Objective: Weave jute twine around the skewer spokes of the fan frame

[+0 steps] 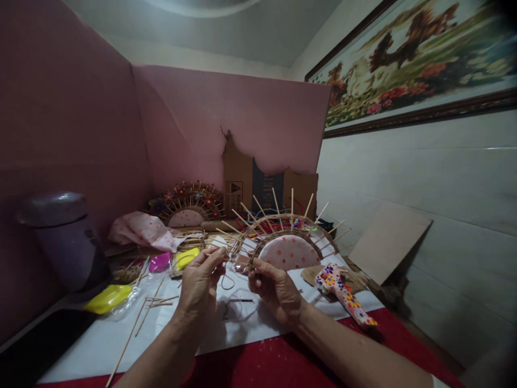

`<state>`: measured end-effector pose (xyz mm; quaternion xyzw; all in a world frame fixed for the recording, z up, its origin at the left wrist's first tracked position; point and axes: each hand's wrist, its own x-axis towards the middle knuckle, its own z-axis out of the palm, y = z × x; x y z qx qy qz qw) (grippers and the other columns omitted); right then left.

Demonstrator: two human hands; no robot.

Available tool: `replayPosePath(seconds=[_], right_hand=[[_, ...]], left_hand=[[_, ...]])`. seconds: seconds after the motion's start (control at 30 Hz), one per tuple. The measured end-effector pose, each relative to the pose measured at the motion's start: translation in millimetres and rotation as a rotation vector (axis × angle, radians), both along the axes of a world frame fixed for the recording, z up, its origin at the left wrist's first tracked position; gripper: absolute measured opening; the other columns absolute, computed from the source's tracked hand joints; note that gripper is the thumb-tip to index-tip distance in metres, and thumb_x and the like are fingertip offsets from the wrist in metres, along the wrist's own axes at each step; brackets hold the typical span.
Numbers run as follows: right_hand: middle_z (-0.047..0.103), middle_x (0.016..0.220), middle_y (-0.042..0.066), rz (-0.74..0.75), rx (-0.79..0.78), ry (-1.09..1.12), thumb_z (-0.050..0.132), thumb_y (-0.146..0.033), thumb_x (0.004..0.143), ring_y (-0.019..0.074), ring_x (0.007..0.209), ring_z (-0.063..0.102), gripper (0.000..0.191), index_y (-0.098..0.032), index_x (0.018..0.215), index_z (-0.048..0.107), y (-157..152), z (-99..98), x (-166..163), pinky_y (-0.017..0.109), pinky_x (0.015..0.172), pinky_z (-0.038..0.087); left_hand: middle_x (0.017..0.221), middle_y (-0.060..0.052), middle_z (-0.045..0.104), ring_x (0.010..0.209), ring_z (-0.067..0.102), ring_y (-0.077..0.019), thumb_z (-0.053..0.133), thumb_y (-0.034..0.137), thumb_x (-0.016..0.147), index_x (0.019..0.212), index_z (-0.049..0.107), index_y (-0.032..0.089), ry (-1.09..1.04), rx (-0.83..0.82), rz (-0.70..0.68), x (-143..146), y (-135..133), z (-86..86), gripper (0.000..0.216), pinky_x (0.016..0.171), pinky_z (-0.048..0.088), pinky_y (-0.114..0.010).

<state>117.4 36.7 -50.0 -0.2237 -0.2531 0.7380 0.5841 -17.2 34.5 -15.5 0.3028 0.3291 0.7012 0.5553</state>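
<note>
A half-round craft frame stands up in front of me, with a dotted pink fabric panel [290, 253] at its centre. Brown cord is woven round the panel in arcs, and thin wooden sticks [292, 203] fan outward from it. My right hand [277, 291] grips the lower left end of this frame between thumb and fingers. Just left of it, my left hand [202, 280] is raised, thumb and forefinger pinched on a thin brown cord [228, 281] that loops down beside the frame. The exact point where the cord meets the frame is hard to make out.
A similar half-round piece with colourful flowers [186, 216] stands behind, beside torn cardboard [238, 188]. Leftward are dotted cloth [141, 230], yellow [108, 299] and magenta packets [160, 262], loose sticks [139, 318] and a lidded container [68, 242]. A flower-patterned T-shaped object [343, 296] lies right.
</note>
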Motion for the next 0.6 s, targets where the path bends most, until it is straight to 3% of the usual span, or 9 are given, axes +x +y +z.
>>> replayPosePath(seconds=[0.6], right_hand=[[0.061,0.062,0.002,-0.006,-0.004,0.022,0.074,-0.016,0.061,0.0046,0.053,0.051,0.012,-0.009,0.065,0.065,-1.5,2.7,-0.3,0.014,0.047,0.039]], left_hand=[[0.058,0.004,0.058,0.053,0.047,-0.0059,0.075,0.019,0.052,0.066,0.064,0.014,0.015,0.017,-0.016,-0.5,1.1,-1.8,0.019,0.053,0.035,-0.019]])
